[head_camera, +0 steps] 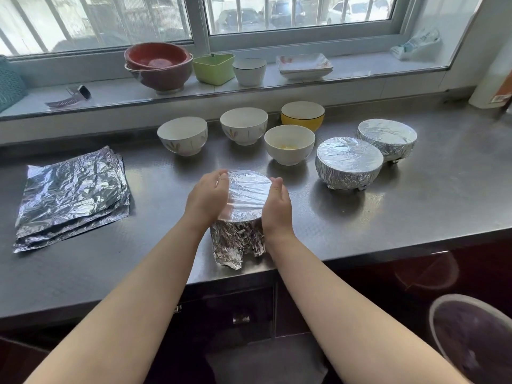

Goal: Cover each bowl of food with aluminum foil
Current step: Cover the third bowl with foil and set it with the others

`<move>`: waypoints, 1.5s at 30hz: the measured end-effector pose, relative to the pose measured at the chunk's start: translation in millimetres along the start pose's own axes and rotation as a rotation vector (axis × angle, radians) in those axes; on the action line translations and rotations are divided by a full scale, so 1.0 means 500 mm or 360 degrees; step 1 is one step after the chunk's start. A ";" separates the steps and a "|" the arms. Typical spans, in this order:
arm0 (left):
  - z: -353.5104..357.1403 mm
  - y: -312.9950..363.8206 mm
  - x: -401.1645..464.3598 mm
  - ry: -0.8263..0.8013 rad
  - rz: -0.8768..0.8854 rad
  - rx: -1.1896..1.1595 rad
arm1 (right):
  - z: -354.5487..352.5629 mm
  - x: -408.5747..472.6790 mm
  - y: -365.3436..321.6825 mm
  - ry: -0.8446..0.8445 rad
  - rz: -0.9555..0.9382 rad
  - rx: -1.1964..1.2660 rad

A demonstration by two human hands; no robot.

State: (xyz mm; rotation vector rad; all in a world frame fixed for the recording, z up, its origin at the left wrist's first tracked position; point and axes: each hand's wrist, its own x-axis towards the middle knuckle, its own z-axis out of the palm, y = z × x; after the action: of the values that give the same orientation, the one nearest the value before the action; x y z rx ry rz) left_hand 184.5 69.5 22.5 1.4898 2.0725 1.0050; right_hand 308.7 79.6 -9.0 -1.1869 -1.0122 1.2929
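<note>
Both hands cup the sides of the foil-wrapped bowl [243, 206] near the front edge of the steel counter [388, 212]: the left hand [206, 199] curls round its left rim, the right hand [277, 206] presses against its right rim, fingers bent onto the foil, probably to mould the sheet tight under the lip.

That counter is brushed metal, dull grey and flat, which suits sliding bowls about. On its left lies the stack of foil sheets [74, 195], crinkled and roughly square, kept within reach for the bowls not yet done. To the right stand two finished bowls [349, 162], set aside together, their tops drum-smooth and their skirts creased. Behind the hands wait four uncovered bowls [289, 144], three glossy white and one yellow (the nearest shows something yellow inside).

The held bowl's foil top is taut and shiny; its skirt hangs crumpled, one loose corner [228, 260] flaring towards the counter edge, likely needing a last tuck.
</note>
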 end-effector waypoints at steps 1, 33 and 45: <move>0.001 0.001 -0.002 0.0014 -0.0018 -0.0049 | 0.002 0.005 0.006 -0.0003 0.0021 0.0034; -0.004 -0.008 0.039 -0.0408 0.0764 0.0714 | 0.020 -0.048 -0.002 0.0091 -0.0303 -0.0348; -0.002 -0.002 0.038 -0.0361 0.0747 0.0694 | 0.055 -0.048 0.033 0.0526 -0.0323 0.0169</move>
State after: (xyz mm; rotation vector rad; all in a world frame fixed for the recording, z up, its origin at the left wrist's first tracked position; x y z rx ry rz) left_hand 176.5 86.8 24.2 2.2676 1.8940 0.5001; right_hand 277.8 56.0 -19.3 -1.1396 -0.7888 0.9424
